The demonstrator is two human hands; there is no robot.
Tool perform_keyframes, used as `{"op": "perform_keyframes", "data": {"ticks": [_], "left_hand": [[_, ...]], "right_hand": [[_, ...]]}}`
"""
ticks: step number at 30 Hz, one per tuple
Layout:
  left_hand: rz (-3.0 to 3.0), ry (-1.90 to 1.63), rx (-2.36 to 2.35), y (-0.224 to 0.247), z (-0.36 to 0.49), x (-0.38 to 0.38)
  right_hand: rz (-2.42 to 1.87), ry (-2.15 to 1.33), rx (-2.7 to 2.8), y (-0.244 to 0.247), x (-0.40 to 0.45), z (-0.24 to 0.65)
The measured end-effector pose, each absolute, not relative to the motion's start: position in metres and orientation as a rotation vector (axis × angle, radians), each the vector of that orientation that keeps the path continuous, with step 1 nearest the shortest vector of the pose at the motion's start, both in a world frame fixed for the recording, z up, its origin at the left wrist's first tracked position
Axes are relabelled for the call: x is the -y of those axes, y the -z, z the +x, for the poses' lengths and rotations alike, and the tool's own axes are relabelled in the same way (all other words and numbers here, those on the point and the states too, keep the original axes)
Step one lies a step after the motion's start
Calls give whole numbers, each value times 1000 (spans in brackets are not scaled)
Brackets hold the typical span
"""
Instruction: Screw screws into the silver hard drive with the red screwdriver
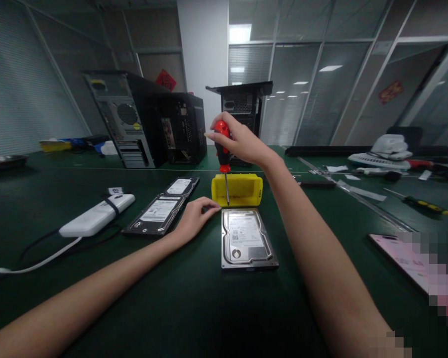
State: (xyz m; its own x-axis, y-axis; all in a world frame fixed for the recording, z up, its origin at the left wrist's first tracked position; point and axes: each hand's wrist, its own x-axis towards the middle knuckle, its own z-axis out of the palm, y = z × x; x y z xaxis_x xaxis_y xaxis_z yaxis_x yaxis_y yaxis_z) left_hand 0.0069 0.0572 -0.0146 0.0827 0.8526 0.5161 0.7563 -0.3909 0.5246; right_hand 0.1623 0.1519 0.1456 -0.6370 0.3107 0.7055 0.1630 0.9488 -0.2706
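In my raised right hand (pixel 235 134) is a red and black screwdriver (pixel 223 149), its shaft pointing down. The tip ends near the far left corner of a silver hard drive (pixel 248 248), in front of a yellow plastic bin (pixel 237 201). Whether the tip touches the drive is too small to tell. My left hand (pixel 196 219) rests beside that same corner, thumb and fingertips pinched together; what lies between them cannot be made out. The drive lies flat, label up. To the left of my left hand lie two black hard drives (pixel 160 211) (pixel 181 186), end to end.
A white power strip (pixel 97 216) with cables lies left. Black computer cases (pixel 142 114) stand behind. On the right are a phone (pixel 399 258), another screwdriver (pixel 425 205), a long clear strip (pixel 373 201) and a white device (pixel 377 159). Everything sits on a dark green tabletop (pixel 194 308).
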Motion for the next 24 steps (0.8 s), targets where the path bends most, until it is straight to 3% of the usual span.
{"op": "perform_keyframes", "data": {"ticks": [24], "left_hand": [[2444,-1133,-1533,15,12,-57]], "right_hand": [[-310,-274,2301,-143,-147,156]]}}
